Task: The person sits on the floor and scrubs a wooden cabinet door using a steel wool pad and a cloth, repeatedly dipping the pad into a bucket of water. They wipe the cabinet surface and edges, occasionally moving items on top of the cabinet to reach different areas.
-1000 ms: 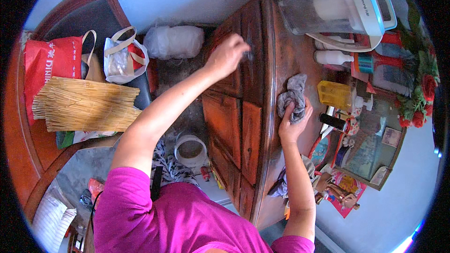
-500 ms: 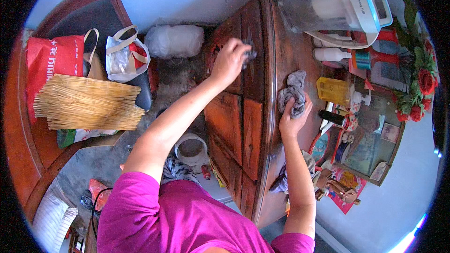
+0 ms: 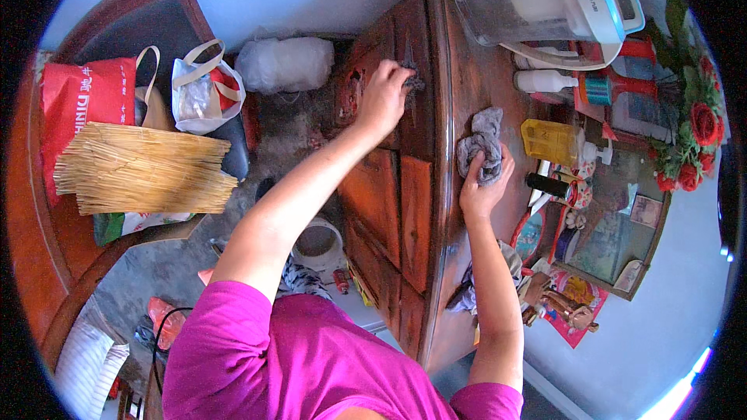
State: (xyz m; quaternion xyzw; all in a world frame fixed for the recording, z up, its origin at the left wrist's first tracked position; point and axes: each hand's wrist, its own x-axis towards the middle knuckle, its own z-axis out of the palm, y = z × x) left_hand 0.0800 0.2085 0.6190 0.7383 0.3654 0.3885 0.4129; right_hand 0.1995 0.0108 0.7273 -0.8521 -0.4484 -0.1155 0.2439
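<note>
My left hand (image 3: 383,97) is closed on a dark, crumpled wad (image 3: 413,78), perhaps a scouring pad; its exact kind does not show. The wad is against the upper front of a dark reddish-brown wooden cabinet (image 3: 377,198). On the cabinet top, my right hand (image 3: 489,188) grips a damp-looking grey cloth (image 3: 481,144), bunched up and lying near the front edge. Part of the cloth is hidden behind my fingers.
A blender-like jug appliance (image 3: 537,0), a yellow pump bottle (image 3: 551,142), a black cylinder (image 3: 548,184), a picture frame (image 3: 652,257) and red artificial roses (image 3: 703,129) crowd the cabinet top's back. Left are a straw mat (image 3: 144,169), bags (image 3: 89,93) and a white bucket (image 3: 319,241).
My left hand has shifted slightly along the cabinet front with the dark wad. My right hand still holds the grey cloth in nearly the same place. The whole view has tilted slightly.
</note>
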